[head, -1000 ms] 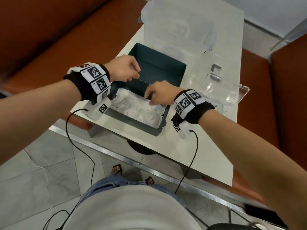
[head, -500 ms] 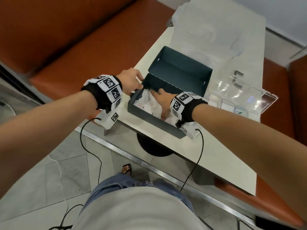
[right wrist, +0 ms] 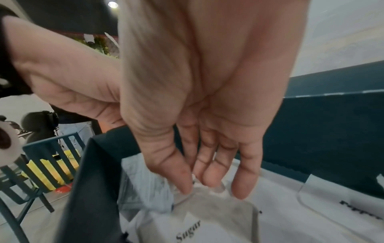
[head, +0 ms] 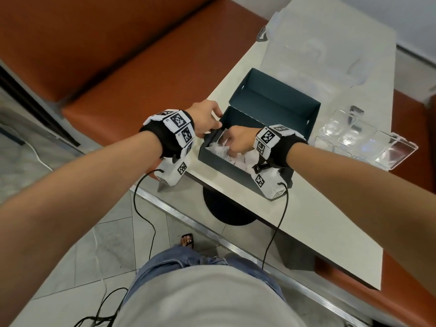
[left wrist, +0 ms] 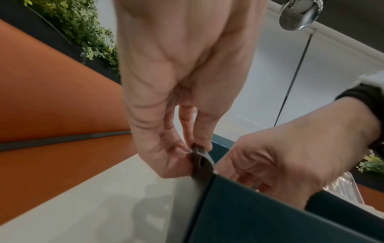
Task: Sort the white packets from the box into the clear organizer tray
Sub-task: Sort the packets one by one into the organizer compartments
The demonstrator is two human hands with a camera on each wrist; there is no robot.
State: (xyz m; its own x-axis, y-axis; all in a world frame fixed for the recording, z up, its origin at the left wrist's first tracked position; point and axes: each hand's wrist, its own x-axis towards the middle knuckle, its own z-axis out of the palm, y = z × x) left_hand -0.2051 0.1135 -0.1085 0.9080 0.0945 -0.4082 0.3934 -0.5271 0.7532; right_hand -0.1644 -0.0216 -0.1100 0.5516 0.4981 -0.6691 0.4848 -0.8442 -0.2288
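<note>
The white packets (head: 226,151) lie loose in the dark box (head: 236,171) directly beneath the right hand (head: 238,140), whose thumb and fingertips (right wrist: 209,179) are closing on the top edge of one marked "Sugar" (right wrist: 216,218), though whether the pinch is complete I cannot tell. The left hand (head: 205,118) pinches the box's corner wall, steadying it. These look like thin, light paper sachets, soft and crinkly, best lifted by an edge; the clear organizer tray (head: 368,140) sits on the worktop (head: 330,220) beyond the right wrist.
</note>
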